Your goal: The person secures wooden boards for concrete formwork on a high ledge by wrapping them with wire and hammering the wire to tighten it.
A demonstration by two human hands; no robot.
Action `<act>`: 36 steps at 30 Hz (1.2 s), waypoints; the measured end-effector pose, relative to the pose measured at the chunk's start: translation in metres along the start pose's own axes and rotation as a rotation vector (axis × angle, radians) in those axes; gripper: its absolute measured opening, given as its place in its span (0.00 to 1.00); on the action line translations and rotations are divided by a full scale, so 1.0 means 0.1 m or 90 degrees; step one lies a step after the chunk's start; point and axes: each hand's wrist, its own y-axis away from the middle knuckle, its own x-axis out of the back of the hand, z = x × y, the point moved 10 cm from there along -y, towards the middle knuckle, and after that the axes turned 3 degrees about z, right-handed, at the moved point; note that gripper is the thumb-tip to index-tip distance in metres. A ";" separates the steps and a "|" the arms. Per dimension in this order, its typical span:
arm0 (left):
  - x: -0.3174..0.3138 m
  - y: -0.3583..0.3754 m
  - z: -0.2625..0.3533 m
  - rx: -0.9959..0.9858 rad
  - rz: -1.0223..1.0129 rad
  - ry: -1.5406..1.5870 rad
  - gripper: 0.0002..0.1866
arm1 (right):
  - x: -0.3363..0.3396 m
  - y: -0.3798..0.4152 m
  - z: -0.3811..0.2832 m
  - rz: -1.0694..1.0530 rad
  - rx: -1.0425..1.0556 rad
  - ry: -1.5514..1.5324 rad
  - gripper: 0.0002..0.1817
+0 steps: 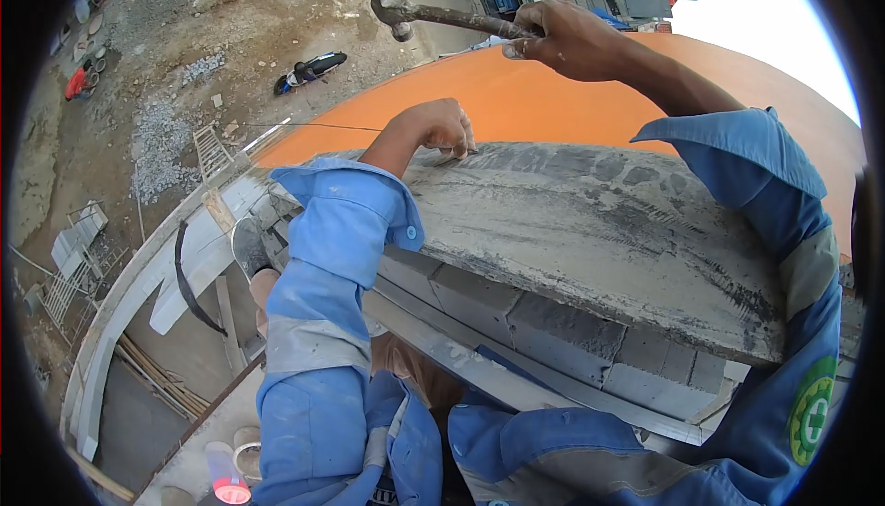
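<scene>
Above one wall (pixel 590 220), one hammer (pixel 433 14)

A building site, seen from high up on a wall: grey blocks (pixel 516 312) topped with a wet mortar bed (pixel 599 220), gravel heaps (pixel 161 142) and a ladder (pixel 212 151) on the dirt ground far below, a parked motorbike (pixel 311 70).

Right hand (pixel 567 38) raised, fingers clenched in a fist; left hand (pixel 441 126) lowered, fingers pinched together.
</scene>
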 end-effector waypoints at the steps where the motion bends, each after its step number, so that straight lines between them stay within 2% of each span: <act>1: 0.03 0.01 0.12 -0.092 0.037 -0.109 0.13 | 0.00 0.00 0.00 -0.002 -0.003 0.003 0.21; 11: 0.01 0.27 0.40 -0.133 0.183 -0.292 0.08 | 0.03 0.00 -0.08 0.021 0.022 -0.029 0.21; 13: -0.04 0.26 0.43 -0.117 0.183 -0.370 0.11 | -0.01 0.01 -0.07 -0.032 -0.002 -0.010 0.21; 17: -0.08 0.26 0.33 -0.063 0.137 -0.300 0.11 | 0.01 0.00 -0.08 -0.009 0.019 -0.001 0.21; 19: -0.05 0.29 0.45 -0.038 0.218 -0.406 0.10 | -0.01 0.00 -0.08 -0.021 0.017 -0.011 0.22; 23: -0.08 0.24 0.51 -0.007 0.192 -0.426 0.10 | 0.03 0.01 -0.15 -0.003 0.029 -0.013 0.22; 25: -0.09 0.17 0.48 -0.014 0.239 -0.446 0.10 | 0.02 0.02 -0.16 -0.028 0.015 -0.020 0.22; 29: -0.06 0.16 0.45 -0.079 0.228 -0.410 0.10 | 0.04 0.00 -0.19 -0.007 0.025 -0.015 0.22; 31: -0.08 0.31 0.38 -0.075 0.148 -0.320 0.11 | 0.00 0.00 -0.18 -0.031 0.011 -0.012 0.23; 34: -0.06 0.45 0.36 -0.023 0.135 -0.261 0.15 | -0.02 -0.02 -0.16 -0.036 0.015 -0.010 0.23; 36: -0.09 0.45 0.39 -0.007 0.145 -0.289 0.16 | -0.03 -0.02 -0.14 -0.045 0.005 -0.005 0.23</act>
